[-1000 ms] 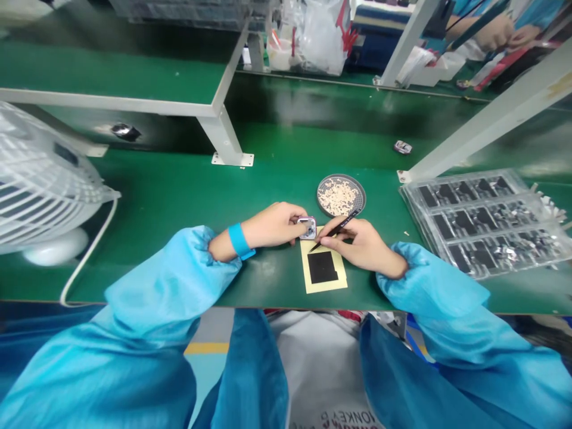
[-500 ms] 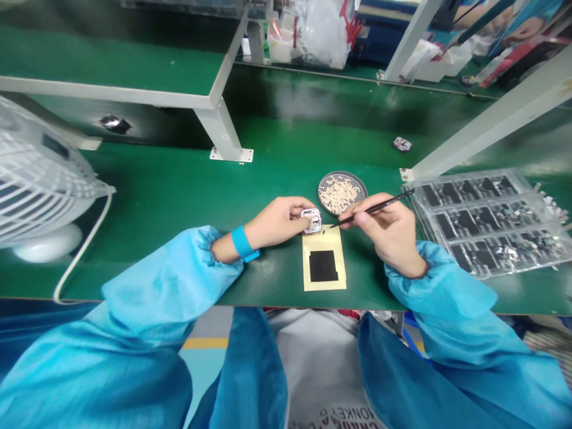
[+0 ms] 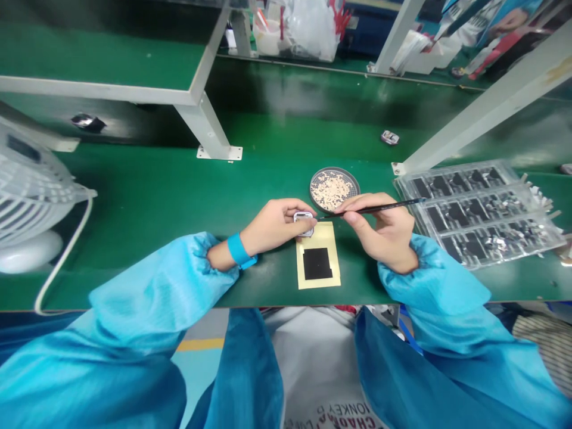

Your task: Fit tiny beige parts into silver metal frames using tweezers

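Between its thumb and fingers, my left hand (image 3: 272,225) holds a small silvery-white part (image 3: 304,221) at the top edge of a yellow sheet (image 3: 319,237). A black square (image 3: 317,264) lies on that sheet. My right hand (image 3: 383,229) pinches dark tweezers (image 3: 379,208), whose tip points left and reaches close to my left thumb and the part. Whether the tip touches the part or grips anything is too small to tell. Just behind my hands sits a round dark dish (image 3: 334,187) with many tiny beige pieces.
Clear plastic trays (image 3: 478,214) with black and silvery parts lie at the right. A white fan (image 3: 33,185) stands left. Shelf legs (image 3: 208,128) rise from the green table (image 3: 147,196). Another small part (image 3: 389,137) lies farther back. A person's hand (image 3: 509,21) shows top right.
The tweezers' tip has moved from above the yellow sheet to beside the part in my left hand. My left thumb now lies across the part. The whole view has shifted a little.
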### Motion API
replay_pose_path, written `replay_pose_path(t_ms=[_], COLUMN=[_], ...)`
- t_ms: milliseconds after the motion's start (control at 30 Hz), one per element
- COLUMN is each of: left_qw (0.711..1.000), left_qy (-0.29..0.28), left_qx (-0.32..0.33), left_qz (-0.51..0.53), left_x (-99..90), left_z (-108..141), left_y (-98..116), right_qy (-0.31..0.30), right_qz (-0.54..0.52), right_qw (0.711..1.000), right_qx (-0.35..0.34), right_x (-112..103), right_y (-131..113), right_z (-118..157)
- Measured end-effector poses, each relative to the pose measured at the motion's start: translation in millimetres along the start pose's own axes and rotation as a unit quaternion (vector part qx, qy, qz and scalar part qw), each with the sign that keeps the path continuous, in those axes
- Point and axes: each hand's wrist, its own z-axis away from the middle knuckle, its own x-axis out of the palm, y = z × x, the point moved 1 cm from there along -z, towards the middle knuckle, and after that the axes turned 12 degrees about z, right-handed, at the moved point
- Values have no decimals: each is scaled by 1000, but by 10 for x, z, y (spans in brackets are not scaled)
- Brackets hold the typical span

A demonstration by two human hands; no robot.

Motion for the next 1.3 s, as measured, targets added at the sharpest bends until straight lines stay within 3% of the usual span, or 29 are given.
replay_pose_path(t_ms=[333, 533, 1300], left_qw=[1000, 1000, 1000], left_qy=[14, 12, 11], left_qx=[6, 9, 15], left_qz=[-20, -19, -24], left_x=[-17, -24, -12], left_z=[-26, -31, -22], left_y=[-58, -71, -48], right_qy=[-61, -80, -60], right_qz=[19, 50, 28], right_qw=[997, 995, 996], right_qx=[-48, -42, -65], right_x=[49, 55, 76], right_y=[51, 55, 57], right_z=[0, -2, 13])
